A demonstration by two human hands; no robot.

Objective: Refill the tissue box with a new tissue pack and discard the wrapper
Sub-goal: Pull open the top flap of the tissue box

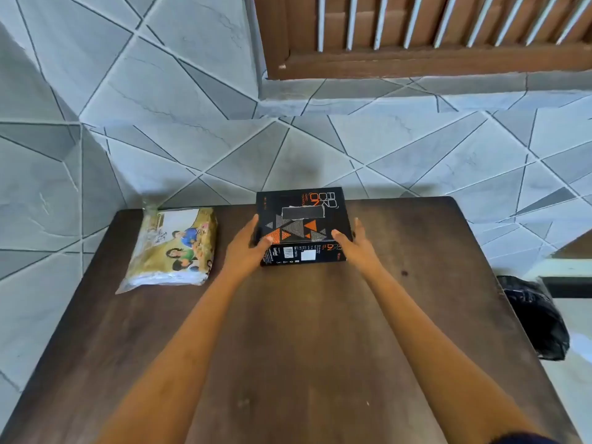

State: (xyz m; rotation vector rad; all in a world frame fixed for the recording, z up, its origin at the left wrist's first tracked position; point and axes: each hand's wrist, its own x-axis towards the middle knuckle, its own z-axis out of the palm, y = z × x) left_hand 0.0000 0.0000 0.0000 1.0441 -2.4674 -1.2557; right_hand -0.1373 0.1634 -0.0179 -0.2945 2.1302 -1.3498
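Observation:
A black tissue box (301,219) with orange and grey triangles stands at the far middle of the dark wooden table (288,331), its torn top slot facing up. My left hand (248,248) presses against the box's left side and my right hand (354,243) against its right side, thumbs on the top edge. A sealed tissue pack (174,248) in a yellowish printed plastic wrapper lies flat to the left of the box, apart from both hands.
A black plastic bag (538,318) sits on the floor just off the table's right edge. The floor is grey tile with dark diagonal lines. A brown wooden door (416,36) with white bars stands beyond the table.

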